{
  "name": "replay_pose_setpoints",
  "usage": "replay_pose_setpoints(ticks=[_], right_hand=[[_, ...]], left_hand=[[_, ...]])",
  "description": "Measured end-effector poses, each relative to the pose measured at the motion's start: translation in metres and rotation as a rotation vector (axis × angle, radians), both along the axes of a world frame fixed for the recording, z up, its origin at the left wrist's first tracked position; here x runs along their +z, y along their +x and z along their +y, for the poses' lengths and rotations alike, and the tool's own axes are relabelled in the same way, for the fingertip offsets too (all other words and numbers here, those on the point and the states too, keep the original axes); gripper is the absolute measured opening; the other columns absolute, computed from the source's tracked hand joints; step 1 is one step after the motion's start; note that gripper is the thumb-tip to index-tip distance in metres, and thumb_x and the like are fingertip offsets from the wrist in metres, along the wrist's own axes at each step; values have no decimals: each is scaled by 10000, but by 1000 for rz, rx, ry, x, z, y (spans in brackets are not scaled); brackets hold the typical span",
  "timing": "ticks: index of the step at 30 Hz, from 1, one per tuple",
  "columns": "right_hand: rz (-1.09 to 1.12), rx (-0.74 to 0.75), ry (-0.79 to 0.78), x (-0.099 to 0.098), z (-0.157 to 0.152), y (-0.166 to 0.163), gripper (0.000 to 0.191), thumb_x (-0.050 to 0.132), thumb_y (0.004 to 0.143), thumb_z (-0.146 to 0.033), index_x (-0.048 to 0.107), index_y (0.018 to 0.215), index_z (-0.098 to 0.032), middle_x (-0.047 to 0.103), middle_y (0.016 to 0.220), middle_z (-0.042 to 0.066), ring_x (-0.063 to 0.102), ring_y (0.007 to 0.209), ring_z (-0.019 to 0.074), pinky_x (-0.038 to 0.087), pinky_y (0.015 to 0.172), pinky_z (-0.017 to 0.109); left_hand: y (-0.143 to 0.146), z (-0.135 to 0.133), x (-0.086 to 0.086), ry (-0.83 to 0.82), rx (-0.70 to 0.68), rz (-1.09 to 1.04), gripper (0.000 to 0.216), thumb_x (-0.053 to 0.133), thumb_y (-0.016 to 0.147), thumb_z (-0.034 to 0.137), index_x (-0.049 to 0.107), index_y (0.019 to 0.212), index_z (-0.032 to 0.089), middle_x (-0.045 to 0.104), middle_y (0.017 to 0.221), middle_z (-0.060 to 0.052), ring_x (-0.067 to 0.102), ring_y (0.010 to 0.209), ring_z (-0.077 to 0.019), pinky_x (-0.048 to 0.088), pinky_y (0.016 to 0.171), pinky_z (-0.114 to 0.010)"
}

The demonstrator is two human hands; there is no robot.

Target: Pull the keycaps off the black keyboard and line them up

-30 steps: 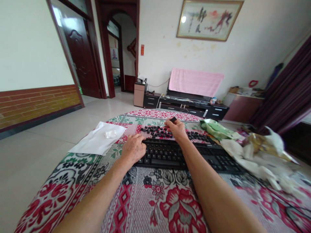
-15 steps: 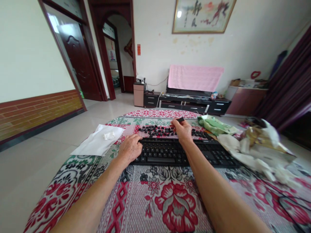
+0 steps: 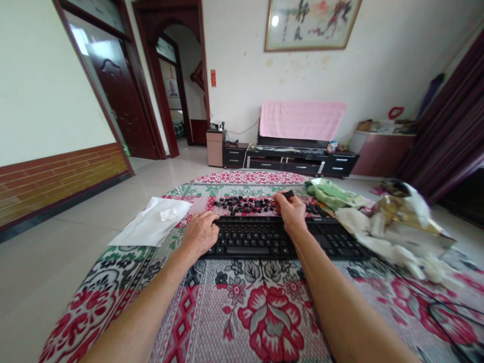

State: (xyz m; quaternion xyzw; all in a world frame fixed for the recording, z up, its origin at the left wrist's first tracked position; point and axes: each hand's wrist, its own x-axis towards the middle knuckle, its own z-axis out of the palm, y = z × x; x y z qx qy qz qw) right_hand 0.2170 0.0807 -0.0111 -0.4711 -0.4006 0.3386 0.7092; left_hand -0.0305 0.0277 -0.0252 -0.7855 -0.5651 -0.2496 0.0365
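Note:
A black computer keyboard (image 3: 247, 250) lies across the patterned tablecloth in front of me, some of its rows showing bare places without keycaps. At its left end my left hand (image 3: 200, 233) is closed over the edge, thumb and fingers gripping the keyboard. My right hand (image 3: 292, 210) is above the right-middle part, pinching a small black object (image 3: 288, 194) whose dark end sticks up past the fingers. The fingers hide most of it, and its kind is unclear. Just beyond the keyboard, loose black keycaps (image 3: 242, 204) lie scattered in a band, close to the right fingertips.
A white paper sheet (image 3: 145, 227) with a crumpled white tissue (image 3: 168, 215) lies to the left. At the right are a green cloth-like wrapper (image 3: 333, 194) and crumpled packaging (image 3: 408, 222). A black cable (image 3: 406, 280) runs off the keyboard's right side across the tablecloth (image 3: 264, 322).
My right hand has shifted slightly right and down, still pinching the small black object. My left hand stays on the keyboard's left end. The whole view has shifted a little.

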Motion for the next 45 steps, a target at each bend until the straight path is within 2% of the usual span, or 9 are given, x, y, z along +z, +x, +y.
replay_pose_setpoints(ticks=[7,12,28,45], right_hand=[[80,-65,31,6,-1,12,229,645,601,-313,571,750,-156,618,635,-12,565,497,98,388,406,176],[111,-57,18,3,0,16,256,642,609,-336,558,780,-165,628,660,-18,568,486,98,393,404,181],[111,-87,-35,-4,0,18,231,644,611,-335,565,765,-181,632,625,-26,583,515,125,402,414,204],[65,-77,-38,-6,-1,16,220,643,604,-329,572,746,-178,620,610,-27,564,496,116,405,410,205]], left_hand=[[1,-1,0,25,5,36,327,402,749,141,640,970,173,651,1055,-49,561,1017,-186,392,967,-335],[1,-2,1,42,7,42,318,407,749,140,640,961,179,651,1045,-43,570,988,-184,392,959,-335],[1,0,-2,38,3,1,330,404,738,128,650,955,155,654,1039,-60,560,1003,-197,384,975,-345],[1,1,-4,47,15,-12,332,415,722,119,649,955,156,652,1044,-58,566,984,-197,389,966,-340]])
